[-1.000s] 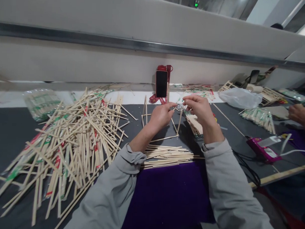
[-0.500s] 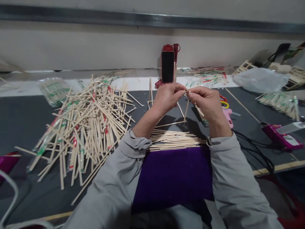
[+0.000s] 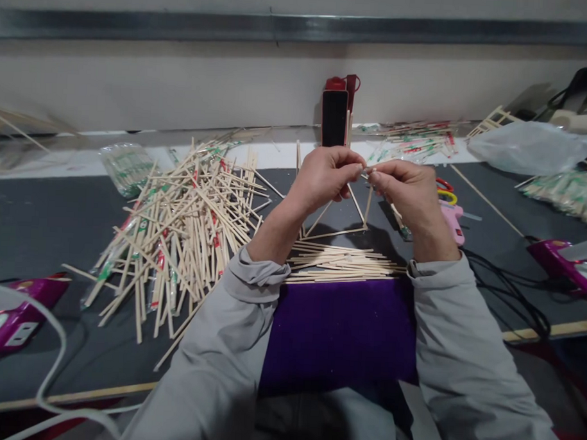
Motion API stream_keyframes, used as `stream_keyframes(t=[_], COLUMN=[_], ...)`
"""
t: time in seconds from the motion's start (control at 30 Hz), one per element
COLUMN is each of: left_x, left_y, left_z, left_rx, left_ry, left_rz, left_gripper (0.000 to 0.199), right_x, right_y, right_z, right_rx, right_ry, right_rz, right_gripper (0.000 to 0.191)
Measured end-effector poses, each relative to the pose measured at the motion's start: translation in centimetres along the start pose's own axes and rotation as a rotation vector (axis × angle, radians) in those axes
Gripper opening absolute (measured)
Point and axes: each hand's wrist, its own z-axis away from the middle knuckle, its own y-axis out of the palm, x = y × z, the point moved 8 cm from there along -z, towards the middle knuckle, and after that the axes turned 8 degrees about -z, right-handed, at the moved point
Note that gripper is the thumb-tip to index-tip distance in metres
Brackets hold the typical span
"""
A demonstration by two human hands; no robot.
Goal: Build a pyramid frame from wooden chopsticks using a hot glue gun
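A frame of thin wooden chopsticks (image 3: 335, 233) stands on the dark table, with slanted sticks rising from its base. My left hand (image 3: 326, 176) is closed in a pinch at the frame's upper corner. From the other side, my right hand (image 3: 407, 192) pinches the same corner, its fingertips almost touching the left ones. The fingers hide most of that joint. Just in front of the frame lies a flat row of loose chopsticks (image 3: 344, 263), beside a purple cloth or mat (image 3: 342, 337).
At left spreads a big heap of chopsticks (image 3: 187, 229), some in wrappers. A phone (image 3: 334, 119) leans against a red bottle (image 3: 335, 84) behind the frame. To the right are a pink glue gun (image 3: 452, 222), scissors (image 3: 447, 196), black cables (image 3: 507, 288) and a magenta device (image 3: 564, 265).
The view has shifted, so the table's things sit further right and slightly higher. Both hands keep their pinch at the frame's top corner, with only slight finger movement.
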Motion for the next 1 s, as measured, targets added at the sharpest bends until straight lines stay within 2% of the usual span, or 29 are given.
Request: stream_keyframes(t=[0.27,0.53,1.0], left_x=[-0.1,0.2,0.6], left_y=[-0.6,0.5,1.1], left_z=[0.3,0.2,-0.1], left_rx=[-0.009,-0.021,-0.061], left_ry=[0.012,0.060,0.057], left_rz=[0.022,0.053,0.089], left_gripper=[0.016,0.016,0.014], right_x=[0.2,0.2,-0.1], right_y=[0.4,0.9,0.7], right_z=[0.1,0.1,0.1], right_rx=[0.013,0.067,0.055], right_ry=[-0.005,-0.039,-0.036], right_rz=[-0.006,-0.014,0.004], right_gripper=[0.011,0.008,0.012])
